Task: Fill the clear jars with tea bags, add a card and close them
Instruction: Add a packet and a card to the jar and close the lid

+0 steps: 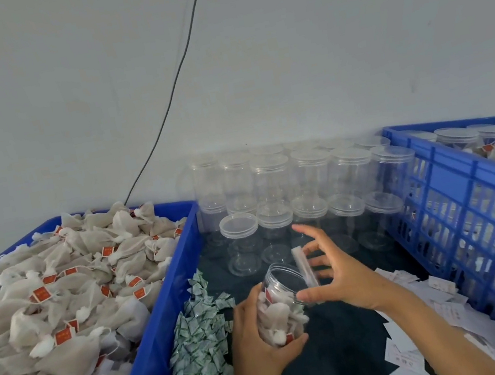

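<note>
My left hand (261,347) grips a clear jar (282,306) partly filled with white tea bags, tilted with its mouth toward the upper right. My right hand (337,274) holds the clear lid (305,268) on edge, right at the jar's open mouth. A blue tray (155,345) on the left is heaped with tea bags (56,313) bearing red tags. White cards (427,314) lie scattered at the right on the dark table.
Several empty lidded jars (291,199) are stacked in two layers against the wall. A pile of small green-printed sachets (199,354) lies beside the tray. A tall blue crate (478,229) on the right holds filled jars (476,143). A black cable runs down the wall.
</note>
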A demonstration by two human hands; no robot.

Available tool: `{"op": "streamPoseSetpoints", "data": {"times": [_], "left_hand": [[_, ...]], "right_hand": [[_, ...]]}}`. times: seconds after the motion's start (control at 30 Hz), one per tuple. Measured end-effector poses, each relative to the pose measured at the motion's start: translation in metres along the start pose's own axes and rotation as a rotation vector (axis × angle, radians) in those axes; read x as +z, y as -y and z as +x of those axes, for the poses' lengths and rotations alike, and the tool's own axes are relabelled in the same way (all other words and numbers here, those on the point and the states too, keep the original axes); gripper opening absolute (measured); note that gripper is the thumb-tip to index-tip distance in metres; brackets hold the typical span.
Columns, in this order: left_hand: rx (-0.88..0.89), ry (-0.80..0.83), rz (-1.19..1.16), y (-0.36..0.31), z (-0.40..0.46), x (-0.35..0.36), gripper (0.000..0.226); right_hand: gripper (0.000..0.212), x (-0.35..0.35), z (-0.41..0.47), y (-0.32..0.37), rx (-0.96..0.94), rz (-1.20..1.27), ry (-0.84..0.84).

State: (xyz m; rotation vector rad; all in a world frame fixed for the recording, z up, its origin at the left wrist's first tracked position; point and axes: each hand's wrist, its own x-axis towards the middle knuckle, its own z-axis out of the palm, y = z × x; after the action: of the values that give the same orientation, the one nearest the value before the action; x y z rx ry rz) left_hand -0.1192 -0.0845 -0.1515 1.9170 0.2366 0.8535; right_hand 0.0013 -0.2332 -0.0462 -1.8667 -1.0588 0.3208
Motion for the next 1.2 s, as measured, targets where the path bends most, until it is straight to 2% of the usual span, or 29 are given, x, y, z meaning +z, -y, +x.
{"op": "streamPoseSetpoints", "data": {"times": [0.3,0.57,0.67,0.7,0.8,0.87,0.93,1.07,1.13,1.2], "left_hand": [[0.009,0.021,0.032,0.002,-0.001,0.000,0.096],[0.004,0.044,-0.027,0.004,0.000,-0.001,0.106],[-0.139,-0.006,-0.195,0.005,0.000,0.001,0.123],[-0.202,-0.020,-0.319,0.004,0.000,0.000,0.120],[-0.298,-0.039,-0.617,0.003,0.004,-0.004,0.086],[-0.308,0.022,-0.671,0.000,0.004,-0.006,0.076],[-0.310,0.061,-0.687,-0.004,0.002,-0.005,0.078],[-0.355,0.074,-0.672,-0.013,-0.001,-0.004,0.068],[-0.460,0.102,-0.744,-0.015,-0.002,-0.006,0.070],[-0.589,0.224,-0.785,-0.018,-0.001,-0.011,0.072]], "right_hand": [[0.050,0.042,0.001,-0.001,-0.031,-0.006,-0.084],[0.043,0.044,0.000,-0.001,-0.117,-0.084,-0.112],[0.038,0.050,-0.003,-0.006,-0.088,0.030,-0.268],[0.037,0.053,-0.003,-0.007,-0.058,0.091,-0.346],[0.031,0.061,-0.004,-0.008,0.054,0.301,-0.485],[0.028,0.064,-0.006,-0.008,0.098,0.358,-0.508],[0.027,0.068,-0.010,-0.007,0.096,0.329,-0.513],[0.031,0.067,-0.019,-0.004,-0.045,0.194,-0.461],[0.034,0.062,-0.021,-0.005,-0.189,0.143,-0.401],[0.037,0.055,-0.022,-0.004,-0.337,0.048,-0.335]]}}
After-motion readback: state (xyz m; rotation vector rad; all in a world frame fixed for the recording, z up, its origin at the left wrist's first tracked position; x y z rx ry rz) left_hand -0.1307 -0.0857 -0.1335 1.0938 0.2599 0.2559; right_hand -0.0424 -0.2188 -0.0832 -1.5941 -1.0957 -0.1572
